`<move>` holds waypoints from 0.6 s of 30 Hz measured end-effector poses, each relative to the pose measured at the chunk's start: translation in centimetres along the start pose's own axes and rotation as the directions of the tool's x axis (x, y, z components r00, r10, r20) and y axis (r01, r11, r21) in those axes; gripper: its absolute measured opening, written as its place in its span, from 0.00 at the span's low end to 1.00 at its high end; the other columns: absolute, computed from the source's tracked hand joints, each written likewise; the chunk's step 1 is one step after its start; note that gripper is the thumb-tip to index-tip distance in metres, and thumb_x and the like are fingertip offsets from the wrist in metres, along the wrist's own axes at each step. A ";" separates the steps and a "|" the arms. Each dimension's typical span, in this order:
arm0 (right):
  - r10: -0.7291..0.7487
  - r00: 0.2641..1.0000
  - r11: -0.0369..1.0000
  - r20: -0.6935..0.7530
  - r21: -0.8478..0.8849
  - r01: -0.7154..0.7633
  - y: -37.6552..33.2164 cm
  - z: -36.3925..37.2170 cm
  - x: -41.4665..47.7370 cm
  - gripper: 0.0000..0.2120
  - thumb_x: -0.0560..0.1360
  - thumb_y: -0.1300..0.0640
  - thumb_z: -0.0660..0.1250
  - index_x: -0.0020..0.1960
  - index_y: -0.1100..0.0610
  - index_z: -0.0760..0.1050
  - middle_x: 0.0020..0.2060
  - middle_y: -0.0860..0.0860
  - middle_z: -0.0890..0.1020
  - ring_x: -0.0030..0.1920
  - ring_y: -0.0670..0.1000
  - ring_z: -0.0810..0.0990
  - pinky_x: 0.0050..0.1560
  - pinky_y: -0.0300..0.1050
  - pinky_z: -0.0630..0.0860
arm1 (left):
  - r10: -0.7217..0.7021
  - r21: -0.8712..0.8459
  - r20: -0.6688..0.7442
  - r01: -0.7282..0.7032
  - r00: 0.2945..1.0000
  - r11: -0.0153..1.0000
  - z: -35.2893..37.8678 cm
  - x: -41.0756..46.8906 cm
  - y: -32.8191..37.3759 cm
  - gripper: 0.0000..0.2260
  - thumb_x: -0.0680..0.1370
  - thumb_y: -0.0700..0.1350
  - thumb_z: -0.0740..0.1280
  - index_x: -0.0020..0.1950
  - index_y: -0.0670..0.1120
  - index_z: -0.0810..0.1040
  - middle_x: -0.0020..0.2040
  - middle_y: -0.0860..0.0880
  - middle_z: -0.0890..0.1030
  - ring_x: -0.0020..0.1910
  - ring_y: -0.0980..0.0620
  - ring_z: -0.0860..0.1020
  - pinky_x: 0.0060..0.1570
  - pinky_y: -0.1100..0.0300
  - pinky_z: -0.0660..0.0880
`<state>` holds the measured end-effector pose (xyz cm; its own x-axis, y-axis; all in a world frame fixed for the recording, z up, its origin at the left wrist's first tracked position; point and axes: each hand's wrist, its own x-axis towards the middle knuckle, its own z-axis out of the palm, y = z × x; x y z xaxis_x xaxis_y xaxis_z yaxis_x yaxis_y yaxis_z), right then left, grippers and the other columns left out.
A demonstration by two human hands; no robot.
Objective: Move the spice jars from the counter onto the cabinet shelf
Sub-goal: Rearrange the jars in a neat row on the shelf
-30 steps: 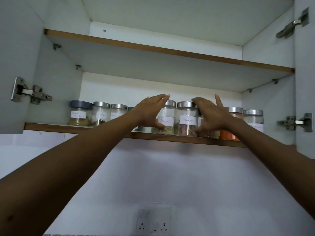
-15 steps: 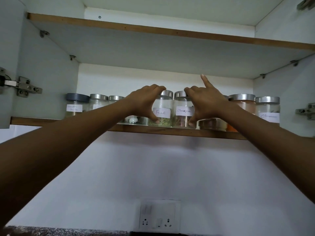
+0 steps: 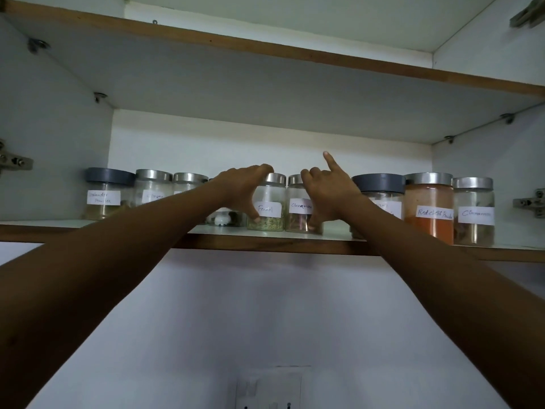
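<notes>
Several glass spice jars stand in a row on the lower cabinet shelf (image 3: 265,242). My left hand (image 3: 240,190) grips the jar labelled Fennel (image 3: 269,206), fingers over its steel lid and thumb low on the glass. My right hand (image 3: 328,191) grips the jar labelled Cinnamon (image 3: 298,208) beside it, with the index finger sticking up. Both jars rest on the shelf, touching each other. A jar behind my left wrist is mostly hidden.
Left of my hands stand a grey-lidded coriander jar (image 3: 106,194) and two steel-lidded jars (image 3: 153,187). To the right are a grey-lidded jar (image 3: 383,193), a red chilli powder jar (image 3: 429,208) and another cinnamon jar (image 3: 474,212). The upper shelf (image 3: 280,53) hangs overhead. A wall socket (image 3: 271,391) sits below.
My hands have closed round the Fennel and Cinnamon jars, fingers curling over the lids. The view has moved closer to the shelf.
</notes>
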<state>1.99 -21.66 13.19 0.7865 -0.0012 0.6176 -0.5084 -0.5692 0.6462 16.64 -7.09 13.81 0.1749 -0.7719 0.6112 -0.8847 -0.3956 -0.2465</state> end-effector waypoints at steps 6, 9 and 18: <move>0.021 0.999 1.000 0.043 -0.006 -0.021 -1.1 1.4 2.2 0.43 0.66 0.41 0.72 0.68 0.65 0.59 0.60 0.59 0.73 0.58 0.57 0.75 0.73 0.56 0.42 | 0.012 -0.073 0.116 -0.004 0.993 0.997 0.6 2.0 -2.1 0.42 0.63 0.44 0.80 0.69 0.45 0.59 0.62 0.43 0.74 0.48 0.50 0.70 0.43 0.59 0.66; 0.038 0.997 0.999 0.072 0.008 -0.039 -1.4 2.4 3.3 0.42 0.67 0.43 0.72 0.69 0.65 0.58 0.61 0.59 0.72 0.59 0.57 0.75 0.73 0.54 0.43 | 0.027 -0.073 0.104 -0.020 0.994 0.997 1.5 2.6 -3.1 0.42 0.62 0.44 0.80 0.69 0.46 0.59 0.62 0.44 0.74 0.49 0.50 0.69 0.43 0.59 0.65; 0.047 0.993 0.999 0.109 -0.021 -0.045 -1.9 4.0 5.5 0.45 0.67 0.43 0.72 0.70 0.66 0.55 0.64 0.60 0.70 0.62 0.57 0.73 0.74 0.53 0.47 | 0.018 0.098 0.101 -0.028 0.995 0.995 3.0 3.7 -4.4 0.47 0.63 0.53 0.78 0.72 0.45 0.54 0.70 0.44 0.68 0.73 0.45 0.60 0.72 0.46 0.40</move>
<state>8.68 -23.83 13.55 0.7953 -0.1171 0.5948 -0.5503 -0.5509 0.6275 22.49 -9.64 14.93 0.2017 -0.8253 0.5274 -0.8426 -0.4207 -0.3361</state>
